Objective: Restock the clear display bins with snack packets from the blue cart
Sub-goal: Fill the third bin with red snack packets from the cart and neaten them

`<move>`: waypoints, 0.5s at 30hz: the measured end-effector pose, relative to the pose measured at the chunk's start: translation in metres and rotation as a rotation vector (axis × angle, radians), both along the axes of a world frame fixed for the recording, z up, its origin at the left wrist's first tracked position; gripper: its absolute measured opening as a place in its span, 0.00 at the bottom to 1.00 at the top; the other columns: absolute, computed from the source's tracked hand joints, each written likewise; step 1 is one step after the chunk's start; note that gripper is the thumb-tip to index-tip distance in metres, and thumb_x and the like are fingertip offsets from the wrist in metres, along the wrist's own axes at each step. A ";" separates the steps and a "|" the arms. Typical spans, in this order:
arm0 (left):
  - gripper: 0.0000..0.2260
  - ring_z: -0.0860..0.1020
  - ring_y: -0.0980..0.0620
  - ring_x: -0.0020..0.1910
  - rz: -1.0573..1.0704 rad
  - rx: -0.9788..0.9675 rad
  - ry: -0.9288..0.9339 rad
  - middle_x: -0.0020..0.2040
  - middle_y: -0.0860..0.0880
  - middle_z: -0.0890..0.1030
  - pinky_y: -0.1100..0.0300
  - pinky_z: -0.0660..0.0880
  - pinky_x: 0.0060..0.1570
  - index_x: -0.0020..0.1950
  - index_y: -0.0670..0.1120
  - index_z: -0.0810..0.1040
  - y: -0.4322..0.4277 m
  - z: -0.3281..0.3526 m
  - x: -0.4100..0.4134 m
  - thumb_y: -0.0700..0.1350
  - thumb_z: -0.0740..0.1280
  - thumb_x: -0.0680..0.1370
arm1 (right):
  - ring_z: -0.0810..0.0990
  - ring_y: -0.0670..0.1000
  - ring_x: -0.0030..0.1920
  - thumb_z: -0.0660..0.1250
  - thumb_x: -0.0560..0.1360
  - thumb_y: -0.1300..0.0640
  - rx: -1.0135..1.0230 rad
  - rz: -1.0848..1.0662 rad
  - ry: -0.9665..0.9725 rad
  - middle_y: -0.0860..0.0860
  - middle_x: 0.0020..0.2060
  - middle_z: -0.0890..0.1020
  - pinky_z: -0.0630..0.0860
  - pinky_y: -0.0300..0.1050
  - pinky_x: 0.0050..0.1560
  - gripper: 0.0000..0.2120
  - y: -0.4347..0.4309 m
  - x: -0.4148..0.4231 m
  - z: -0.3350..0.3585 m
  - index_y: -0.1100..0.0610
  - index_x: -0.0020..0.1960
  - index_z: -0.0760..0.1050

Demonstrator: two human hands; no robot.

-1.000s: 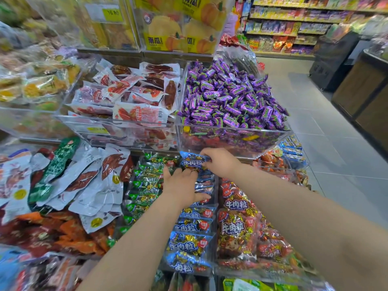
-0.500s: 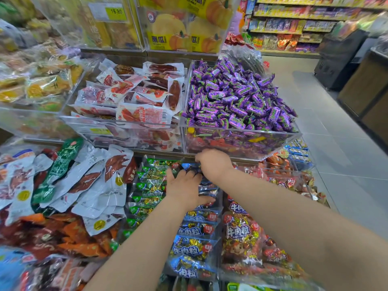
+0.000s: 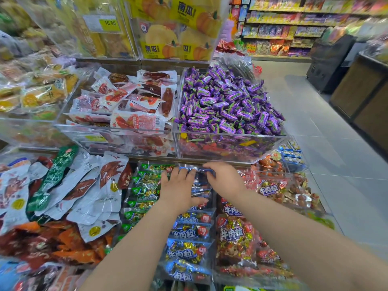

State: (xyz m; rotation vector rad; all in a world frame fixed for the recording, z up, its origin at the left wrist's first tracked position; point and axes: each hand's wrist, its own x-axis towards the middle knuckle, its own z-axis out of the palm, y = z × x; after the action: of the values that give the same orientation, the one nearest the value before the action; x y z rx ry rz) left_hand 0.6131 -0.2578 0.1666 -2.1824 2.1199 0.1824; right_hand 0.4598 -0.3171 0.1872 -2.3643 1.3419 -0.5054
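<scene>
Both my hands reach into the lower clear bin that holds a row of blue snack packets (image 3: 189, 232). My right hand (image 3: 223, 178) grips a blue packet (image 3: 202, 171) at the far end of that row, just under the upper shelf edge. With its fingers spread, my left hand (image 3: 180, 190) presses flat on the packets right beside it. Green packets (image 3: 144, 185) fill the bin to the left and red packets (image 3: 235, 234) the bin to the right. The blue cart is not in view.
An upper tier of clear bins overhangs the hands: purple candies (image 3: 226, 106) at right, red-and-white meat packets (image 3: 130, 106) at left. White and green pouches (image 3: 69, 190) lie at the lower left. A tiled aisle (image 3: 327, 156) runs along the right, with dark counters beyond.
Both hands have moved farther into the bin toward the upper shelf edge. The blue packet held by my right hand went deeper with it, and my left hand slid up beside it.
</scene>
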 end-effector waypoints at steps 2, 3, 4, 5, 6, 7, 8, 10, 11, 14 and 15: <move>0.41 0.53 0.45 0.76 -0.021 -0.032 0.022 0.76 0.46 0.58 0.39 0.47 0.71 0.77 0.52 0.54 0.003 0.005 -0.001 0.73 0.56 0.71 | 0.77 0.50 0.57 0.62 0.77 0.59 0.029 -0.030 -0.041 0.50 0.58 0.80 0.71 0.41 0.57 0.14 0.013 -0.021 -0.004 0.53 0.61 0.78; 0.37 0.54 0.46 0.75 -0.022 -0.056 0.044 0.75 0.47 0.61 0.41 0.48 0.71 0.77 0.52 0.57 0.006 0.008 -0.002 0.71 0.56 0.73 | 0.78 0.49 0.56 0.62 0.77 0.59 0.047 -0.052 -0.063 0.50 0.57 0.81 0.72 0.41 0.56 0.14 0.019 -0.031 -0.006 0.53 0.60 0.78; 0.33 0.57 0.47 0.74 -0.010 -0.099 0.074 0.73 0.47 0.64 0.43 0.51 0.71 0.75 0.51 0.61 0.010 0.013 -0.005 0.68 0.56 0.76 | 0.78 0.49 0.54 0.62 0.77 0.59 0.063 -0.078 -0.089 0.49 0.55 0.81 0.73 0.41 0.55 0.13 0.025 -0.042 -0.007 0.52 0.59 0.79; 0.27 0.62 0.47 0.71 0.008 -0.161 0.110 0.69 0.48 0.70 0.45 0.55 0.69 0.72 0.51 0.66 0.016 0.017 -0.010 0.65 0.56 0.78 | 0.78 0.47 0.51 0.63 0.77 0.59 0.079 -0.107 -0.122 0.47 0.53 0.81 0.73 0.40 0.53 0.12 0.033 -0.053 -0.008 0.52 0.58 0.79; 0.22 0.67 0.46 0.67 0.023 -0.241 0.156 0.62 0.48 0.74 0.47 0.60 0.64 0.66 0.50 0.72 0.024 0.023 -0.017 0.61 0.57 0.79 | 0.77 0.44 0.49 0.63 0.76 0.58 0.092 -0.140 -0.161 0.44 0.50 0.80 0.73 0.38 0.51 0.12 0.041 -0.064 -0.009 0.51 0.56 0.80; 0.16 0.72 0.45 0.62 0.029 -0.318 0.217 0.54 0.48 0.78 0.49 0.65 0.57 0.58 0.48 0.77 0.033 0.028 -0.027 0.56 0.59 0.79 | 0.76 0.42 0.47 0.64 0.76 0.59 0.101 -0.177 -0.201 0.42 0.48 0.79 0.72 0.37 0.49 0.11 0.050 -0.075 -0.010 0.50 0.55 0.80; 0.12 0.75 0.44 0.56 0.021 -0.371 0.277 0.47 0.48 0.79 0.51 0.68 0.51 0.50 0.46 0.79 0.044 0.033 -0.040 0.52 0.60 0.79 | 0.75 0.41 0.45 0.65 0.75 0.59 0.103 -0.218 -0.238 0.40 0.45 0.78 0.72 0.37 0.48 0.10 0.059 -0.087 -0.011 0.49 0.52 0.81; 0.11 0.77 0.45 0.48 -0.022 -0.377 0.370 0.42 0.48 0.80 0.52 0.71 0.46 0.47 0.44 0.80 0.066 0.039 -0.074 0.49 0.61 0.78 | 0.75 0.38 0.40 0.66 0.74 0.60 0.121 -0.304 -0.296 0.36 0.40 0.77 0.73 0.38 0.44 0.10 0.080 -0.114 -0.013 0.47 0.48 0.81; 0.10 0.77 0.46 0.46 -0.040 -0.344 0.423 0.42 0.49 0.80 0.53 0.72 0.45 0.47 0.45 0.80 0.077 0.040 -0.094 0.49 0.61 0.78 | 0.75 0.38 0.39 0.66 0.74 0.60 0.142 -0.336 -0.318 0.36 0.39 0.77 0.73 0.37 0.41 0.10 0.093 -0.128 -0.014 0.46 0.46 0.80; 0.09 0.77 0.49 0.45 -0.101 -0.171 0.553 0.46 0.51 0.80 0.56 0.72 0.41 0.49 0.49 0.78 0.103 0.035 -0.160 0.50 0.60 0.77 | 0.77 0.45 0.37 0.65 0.74 0.60 0.191 -0.426 -0.374 0.41 0.37 0.79 0.72 0.40 0.37 0.09 0.130 -0.175 -0.020 0.47 0.43 0.79; 0.09 0.77 0.48 0.45 -0.127 -0.101 0.570 0.46 0.50 0.81 0.56 0.72 0.40 0.49 0.49 0.78 0.109 0.030 -0.183 0.50 0.60 0.77 | 0.77 0.46 0.37 0.65 0.74 0.61 0.211 -0.464 -0.396 0.42 0.36 0.79 0.72 0.41 0.37 0.10 0.143 -0.193 -0.024 0.46 0.42 0.79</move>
State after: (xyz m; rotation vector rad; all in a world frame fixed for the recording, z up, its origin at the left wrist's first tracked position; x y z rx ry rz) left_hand 0.4300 -0.1487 0.1962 -2.2337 2.5875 0.7868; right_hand 0.2672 -0.1738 0.1633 -1.6682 1.6477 -0.8606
